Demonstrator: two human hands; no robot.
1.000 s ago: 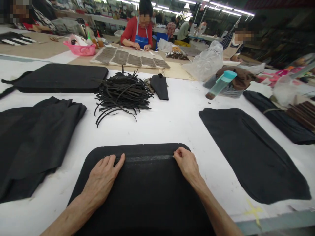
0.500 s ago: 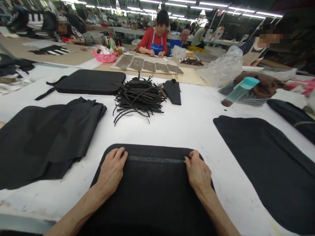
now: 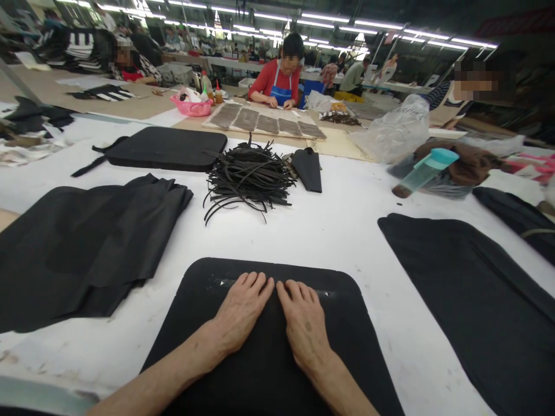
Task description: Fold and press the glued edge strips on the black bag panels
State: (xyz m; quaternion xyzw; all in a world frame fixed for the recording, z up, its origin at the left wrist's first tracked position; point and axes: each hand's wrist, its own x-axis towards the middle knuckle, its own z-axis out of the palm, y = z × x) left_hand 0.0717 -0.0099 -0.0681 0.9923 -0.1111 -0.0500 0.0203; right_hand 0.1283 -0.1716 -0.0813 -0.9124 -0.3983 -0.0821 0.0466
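A black panel with rounded corners (image 3: 203, 323) lies flat before me on the white table. My left hand (image 3: 245, 309) rests on its upper middle, palm down, fingers stretched forward. Close beside it my right hand (image 3: 303, 320) lies the same way, the two thumbs almost touching. Both hands press on the panel and grip nothing. Small white triangular marks (image 3: 222, 283) and whitish smears show on either side of the hands, along a band near the panel's far edge. What lies under the fingers is hidden.
Black sheets (image 3: 99, 242) are stacked at left, a larger black piece (image 3: 468, 289) at right. Beyond are a pile of black strips (image 3: 251, 173), a thick black pad (image 3: 169, 149), and a turquoise-capped bottle (image 3: 425, 172). A person in red (image 3: 277, 81) works across the table.
Both hands have moved inward from the ends of the whitish band to the panel's middle. Their bent fingers have flattened out. The view has shifted slightly.
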